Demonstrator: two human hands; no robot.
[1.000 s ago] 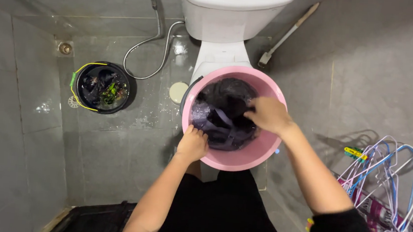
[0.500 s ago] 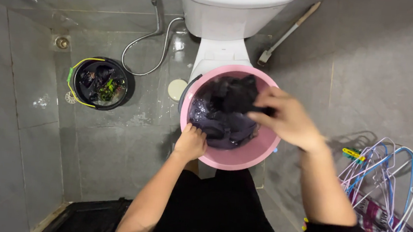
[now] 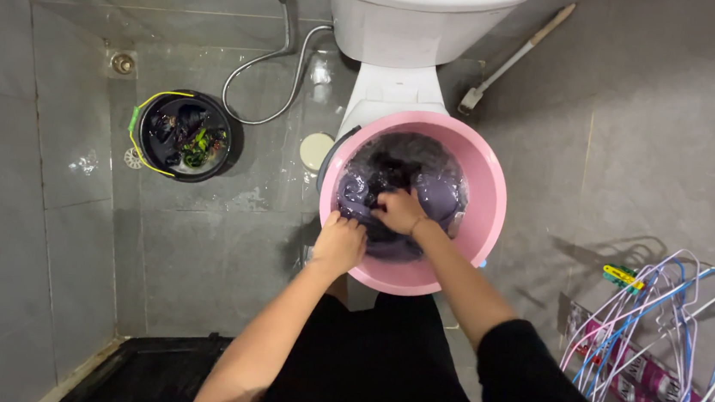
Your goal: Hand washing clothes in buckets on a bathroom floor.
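Pink plastic makes up the one round basin [image 3: 485,205], which sits on the closed white toilet [image 3: 405,54] at the middle of the scene and holds soapy water with a mass of dark wet laundry [image 3: 393,183]. Two hands work at it. The left hand [image 3: 340,244] rests on the near left rim, its fingers curled over the edge and closed on a fold of the dark cloth there. The right hand [image 3: 401,211] is inside the basin, fingers bent down and pressed into the laundry near its middle, gripping the cloth; the fingertips are sunk in fabric and suds, so exactly how tight the grip is cannot be made out. The laundry lies under and around both sets of fingers, spreading to the far side of the basin. On the grey tiled floor [image 3: 199,239] to the left stands one black bucket [image 3: 180,134] with a yellow handle, holding dark and green items too tangled to tell apart. One spray hose [image 3: 269,81] curves at the far left of the toilet, and one long-handled brush [image 3: 512,59] leans at the far right. At the near right a bundle of wire hangers [image 3: 677,341] in blue, pink and white overlaps too much to count and is cut off by the edge.
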